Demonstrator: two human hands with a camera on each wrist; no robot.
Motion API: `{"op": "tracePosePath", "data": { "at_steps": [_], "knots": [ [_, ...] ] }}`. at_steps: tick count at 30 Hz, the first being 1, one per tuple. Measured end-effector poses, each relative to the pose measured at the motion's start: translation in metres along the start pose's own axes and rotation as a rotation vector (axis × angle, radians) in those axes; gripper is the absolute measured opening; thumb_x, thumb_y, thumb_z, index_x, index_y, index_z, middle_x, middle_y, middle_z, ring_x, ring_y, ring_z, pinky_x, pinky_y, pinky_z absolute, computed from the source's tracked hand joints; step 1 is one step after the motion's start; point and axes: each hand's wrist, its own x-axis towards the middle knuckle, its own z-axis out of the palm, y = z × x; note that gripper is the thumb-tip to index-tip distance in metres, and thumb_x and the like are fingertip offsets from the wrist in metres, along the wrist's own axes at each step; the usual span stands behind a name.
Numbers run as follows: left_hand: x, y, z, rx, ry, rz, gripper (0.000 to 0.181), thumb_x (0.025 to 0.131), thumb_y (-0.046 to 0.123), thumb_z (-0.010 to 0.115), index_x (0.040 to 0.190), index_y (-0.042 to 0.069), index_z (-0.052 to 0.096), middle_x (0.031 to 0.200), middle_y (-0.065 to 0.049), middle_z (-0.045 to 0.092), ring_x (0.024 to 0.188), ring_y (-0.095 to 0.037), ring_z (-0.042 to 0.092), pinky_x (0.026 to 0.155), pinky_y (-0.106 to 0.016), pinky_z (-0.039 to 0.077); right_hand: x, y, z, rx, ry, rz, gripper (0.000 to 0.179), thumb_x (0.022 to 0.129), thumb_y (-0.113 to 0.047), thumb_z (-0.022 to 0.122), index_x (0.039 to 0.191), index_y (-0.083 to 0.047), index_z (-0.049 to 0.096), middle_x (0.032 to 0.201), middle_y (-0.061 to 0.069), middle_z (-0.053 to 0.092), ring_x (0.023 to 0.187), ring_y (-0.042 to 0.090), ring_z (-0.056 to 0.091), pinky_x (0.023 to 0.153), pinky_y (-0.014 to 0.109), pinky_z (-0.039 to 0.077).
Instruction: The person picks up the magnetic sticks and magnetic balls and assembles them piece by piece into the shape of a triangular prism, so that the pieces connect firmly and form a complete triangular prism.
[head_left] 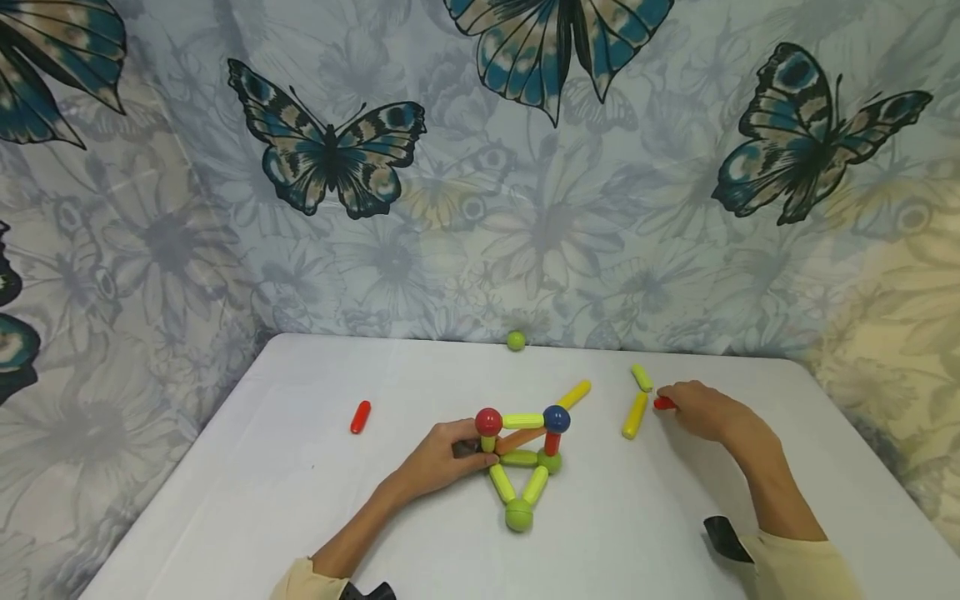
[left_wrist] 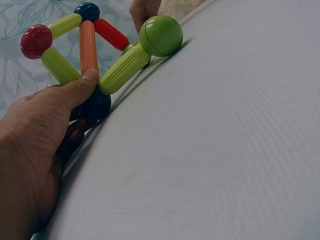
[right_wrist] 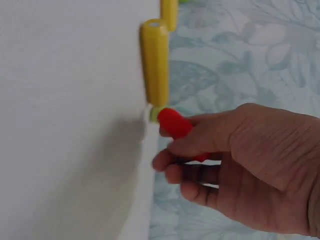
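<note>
My left hand (head_left: pixel 444 460) grips a frame of colored rods and balls at its left corner, the thumb on a dark blue ball (left_wrist: pixel 95 106) in the left wrist view. The frame has a red ball (head_left: pixel 488 422) and a blue ball (head_left: pixel 557 419) on top, joined by a lime rod (head_left: pixel 522 421). An orange rod (left_wrist: pixel 88 47) slants across it, and a green ball (head_left: pixel 519 515) forms the near corner. Over at the right, my right hand (head_left: pixel 708 410) pinches a short red rod (right_wrist: pixel 173 123) between thumb and fingers, close to a yellow rod (right_wrist: pixel 156 65).
A loose red rod (head_left: pixel 361 417) lies at the left. Beside the right hand are a lime rod (head_left: pixel 641 377) and the yellow rod. A green ball (head_left: pixel 515 340) sits at the table's back edge. Another yellow rod (head_left: pixel 576 394) shows behind the frame. Butterfly-patterned cloth backs the white table (head_left: pixel 225 517).
</note>
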Motion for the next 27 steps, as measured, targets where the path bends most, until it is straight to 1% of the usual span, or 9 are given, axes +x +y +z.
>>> {"op": "tracePosePath", "data": {
  "at_steps": [4, 7, 9, 11, 16, 18, 21, 23, 27],
  "knots": [
    [0.000, 0.002, 0.000, 0.000, -0.005, -0.016, 0.032, 0.095, 0.025, 0.078, 0.127, 0.021, 0.070, 0.108, 0.003, 0.075, 0.097, -0.002, 0.065, 0.092, -0.025, 0.057, -0.011, -0.020, -0.013, 0.204, -0.014, -0.030, 0.024, 0.105, -0.006, 0.052, 0.124, 0.007, 0.046, 0.097, 0.015, 0.064, 0.080, 0.022, 0.056, 0.070, 0.032, 0.046],
    [-0.001, 0.002, 0.000, 0.009, -0.011, -0.021, 0.033, 0.095, 0.026, 0.078, 0.127, 0.021, 0.071, 0.108, 0.004, 0.075, 0.097, -0.002, 0.064, 0.093, -0.024, 0.057, -0.019, -0.046, -0.022, 0.375, -0.013, -0.121, 0.021, 0.111, -0.018, 0.048, 0.123, -0.003, 0.040, 0.107, 0.011, 0.066, 0.094, 0.023, 0.063, 0.077, 0.032, 0.048],
    [-0.001, 0.002, 0.000, 0.013, -0.004, -0.012, 0.033, 0.095, 0.025, 0.078, 0.128, 0.019, 0.071, 0.109, 0.003, 0.075, 0.097, -0.003, 0.065, 0.093, -0.025, 0.057, -0.024, -0.065, -0.026, 0.426, -0.002, -0.221, 0.022, 0.111, -0.023, 0.050, 0.125, -0.007, 0.044, 0.120, 0.007, 0.069, 0.107, 0.022, 0.065, 0.085, 0.033, 0.052],
    [0.000, 0.002, 0.000, 0.011, -0.001, -0.005, 0.033, 0.096, 0.025, 0.077, 0.128, 0.019, 0.071, 0.109, 0.003, 0.075, 0.097, -0.003, 0.065, 0.093, -0.025, 0.057, -0.026, -0.083, -0.028, 0.455, 0.034, -0.335, 0.020, 0.109, -0.024, 0.055, 0.125, -0.012, 0.052, 0.123, 0.002, 0.067, 0.106, 0.016, 0.064, 0.085, 0.030, 0.053],
    [0.002, 0.001, 0.000, 0.009, -0.017, 0.001, 0.033, 0.097, 0.027, 0.076, 0.128, 0.020, 0.070, 0.111, 0.003, 0.075, 0.098, -0.002, 0.065, 0.093, -0.025, 0.057, -0.027, -0.117, -0.022, 0.487, 0.142, -0.565, 0.015, 0.099, -0.019, 0.073, 0.113, -0.024, 0.070, 0.108, -0.008, 0.061, 0.090, 0.009, 0.055, 0.071, 0.025, 0.049],
    [0.002, 0.001, -0.001, 0.012, -0.022, -0.001, 0.034, 0.097, 0.027, 0.076, 0.129, 0.019, 0.070, 0.112, 0.003, 0.075, 0.099, -0.002, 0.065, 0.094, -0.025, 0.057, -0.024, -0.128, -0.016, 0.493, 0.109, -0.631, 0.014, 0.097, -0.020, 0.075, 0.111, -0.025, 0.072, 0.105, -0.009, 0.064, 0.089, 0.009, 0.056, 0.072, 0.024, 0.051],
    [0.002, 0.001, -0.003, 0.012, -0.019, -0.004, 0.034, 0.097, 0.026, 0.076, 0.129, 0.019, 0.070, 0.112, 0.003, 0.075, 0.100, -0.002, 0.066, 0.095, -0.026, 0.057, -0.018, -0.144, -0.005, 0.477, -0.014, -0.697, 0.017, 0.097, -0.020, 0.075, 0.113, -0.025, 0.072, 0.111, -0.005, 0.072, 0.094, 0.006, 0.064, 0.082, 0.024, 0.057],
    [0.002, 0.001, -0.004, 0.010, -0.018, -0.001, 0.035, 0.097, 0.025, 0.076, 0.130, 0.019, 0.070, 0.113, 0.003, 0.075, 0.100, -0.003, 0.066, 0.095, -0.026, 0.057, -0.013, -0.155, 0.005, 0.451, -0.092, -0.709, 0.019, 0.097, -0.018, 0.075, 0.115, -0.022, 0.073, 0.119, -0.001, 0.074, 0.104, 0.006, 0.067, 0.090, 0.024, 0.058],
    [0.001, 0.000, -0.003, 0.001, -0.019, -0.002, 0.034, 0.097, 0.026, 0.075, 0.131, 0.019, 0.069, 0.114, 0.002, 0.076, 0.100, -0.003, 0.066, 0.096, -0.026, 0.057, -0.005, -0.172, 0.022, 0.388, -0.197, -0.690, 0.020, 0.095, -0.010, 0.076, 0.114, -0.015, 0.074, 0.115, -0.004, 0.076, 0.103, -0.001, 0.067, 0.091, 0.022, 0.058]
  ]
}}
